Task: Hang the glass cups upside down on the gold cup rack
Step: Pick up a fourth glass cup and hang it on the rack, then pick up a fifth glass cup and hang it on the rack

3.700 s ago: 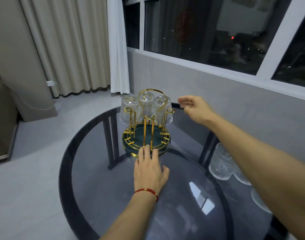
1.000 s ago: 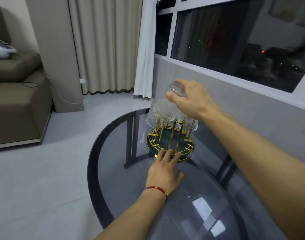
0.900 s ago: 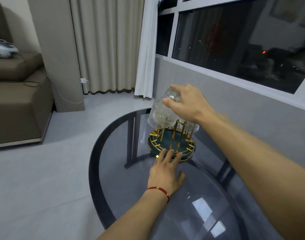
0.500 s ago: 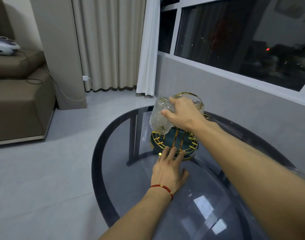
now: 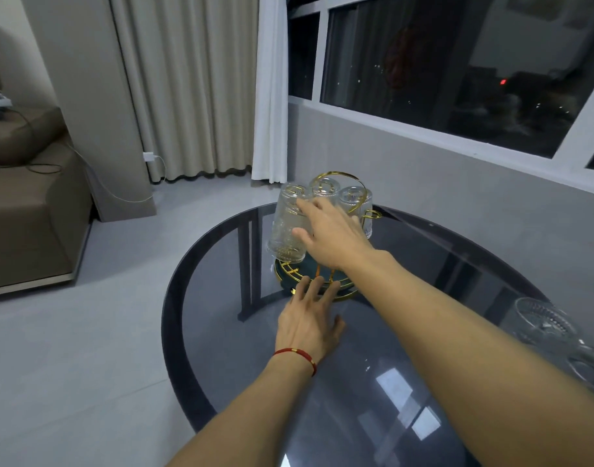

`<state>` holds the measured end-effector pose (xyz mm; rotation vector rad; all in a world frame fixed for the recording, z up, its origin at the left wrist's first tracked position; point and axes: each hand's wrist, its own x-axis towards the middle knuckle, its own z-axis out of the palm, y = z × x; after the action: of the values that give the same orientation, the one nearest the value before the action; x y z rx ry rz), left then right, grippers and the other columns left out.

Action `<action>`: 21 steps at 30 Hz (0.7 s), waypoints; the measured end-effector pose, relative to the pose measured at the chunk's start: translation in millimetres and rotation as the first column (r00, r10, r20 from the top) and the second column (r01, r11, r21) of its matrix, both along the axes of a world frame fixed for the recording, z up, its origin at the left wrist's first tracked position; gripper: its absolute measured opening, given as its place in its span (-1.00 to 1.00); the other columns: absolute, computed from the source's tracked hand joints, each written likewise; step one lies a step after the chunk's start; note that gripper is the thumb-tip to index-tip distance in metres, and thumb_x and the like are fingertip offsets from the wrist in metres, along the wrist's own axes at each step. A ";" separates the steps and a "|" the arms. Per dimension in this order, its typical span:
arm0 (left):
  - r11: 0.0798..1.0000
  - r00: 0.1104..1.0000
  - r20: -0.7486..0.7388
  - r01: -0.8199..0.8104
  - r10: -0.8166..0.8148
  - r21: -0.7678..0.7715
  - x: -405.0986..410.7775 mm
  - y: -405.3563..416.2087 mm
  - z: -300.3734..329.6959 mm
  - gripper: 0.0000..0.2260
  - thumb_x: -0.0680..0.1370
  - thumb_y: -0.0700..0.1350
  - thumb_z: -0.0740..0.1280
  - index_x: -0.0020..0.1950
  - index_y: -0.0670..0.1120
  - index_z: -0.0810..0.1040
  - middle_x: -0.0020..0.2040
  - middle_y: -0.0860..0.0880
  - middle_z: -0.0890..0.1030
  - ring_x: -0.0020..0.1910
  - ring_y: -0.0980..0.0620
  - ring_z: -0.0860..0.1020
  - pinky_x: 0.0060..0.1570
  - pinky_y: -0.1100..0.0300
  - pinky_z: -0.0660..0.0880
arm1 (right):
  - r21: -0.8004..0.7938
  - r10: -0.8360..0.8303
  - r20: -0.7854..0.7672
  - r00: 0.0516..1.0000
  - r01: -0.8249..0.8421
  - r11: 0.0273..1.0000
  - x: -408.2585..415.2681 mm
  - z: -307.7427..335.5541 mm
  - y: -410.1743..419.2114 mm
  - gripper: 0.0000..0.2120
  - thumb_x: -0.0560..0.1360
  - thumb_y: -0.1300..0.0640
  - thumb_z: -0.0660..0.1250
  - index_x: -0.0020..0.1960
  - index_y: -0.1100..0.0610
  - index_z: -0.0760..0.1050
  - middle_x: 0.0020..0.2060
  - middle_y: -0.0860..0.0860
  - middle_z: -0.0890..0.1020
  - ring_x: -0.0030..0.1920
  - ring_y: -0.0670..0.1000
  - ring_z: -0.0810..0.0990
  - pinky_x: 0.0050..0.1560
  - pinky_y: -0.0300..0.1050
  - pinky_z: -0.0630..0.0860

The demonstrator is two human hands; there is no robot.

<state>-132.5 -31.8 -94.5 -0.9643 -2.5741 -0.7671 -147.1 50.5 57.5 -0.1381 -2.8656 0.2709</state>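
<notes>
The gold cup rack (image 5: 325,291) with its dark green base stands on the round dark glass table (image 5: 221,332). Three glass cups hang upside down on it: a left one (image 5: 285,230), a middle one (image 5: 324,187) and a right one (image 5: 355,197). My right hand (image 5: 332,237) is at the left cup's near side, fingers spread, index and thumb tips against the glass without wrapping it. My left hand (image 5: 309,323) lies flat on the table with its fingertips at the rack's base rim.
Two more glass cups (image 5: 541,321) (image 5: 588,365) lie on the table at the right edge, beyond my right forearm. A grey wall and window run behind the table. A brown sofa (image 5: 26,214) and curtains (image 5: 187,85) are to the left.
My right hand brought a glass cup over the rack and lowered it upside down onto the left arm; its fingers have loosened from the cup. My left hand stayed at the base.
</notes>
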 end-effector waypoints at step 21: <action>0.880 0.847 0.245 0.432 -0.471 0.199 147.7 81.7 51.9 -0.39 0.51 0.00 0.41 0.55 0.01 0.34 0.46 -0.09 0.42 0.48 -0.08 0.29 0.43 0.08 0.25 | -0.708 -0.807 -0.335 0.486 0.436 0.556 309.1 -63.7 148.3 -0.44 0.49 0.01 0.44 0.44 0.11 0.42 0.30 0.05 0.49 0.32 0.13 0.53 0.39 0.20 0.50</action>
<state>15.2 49.9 -42.6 -1.5470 -2.4987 -1.2766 162.0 198.8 -6.2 -1.0323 -1.7670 0.7795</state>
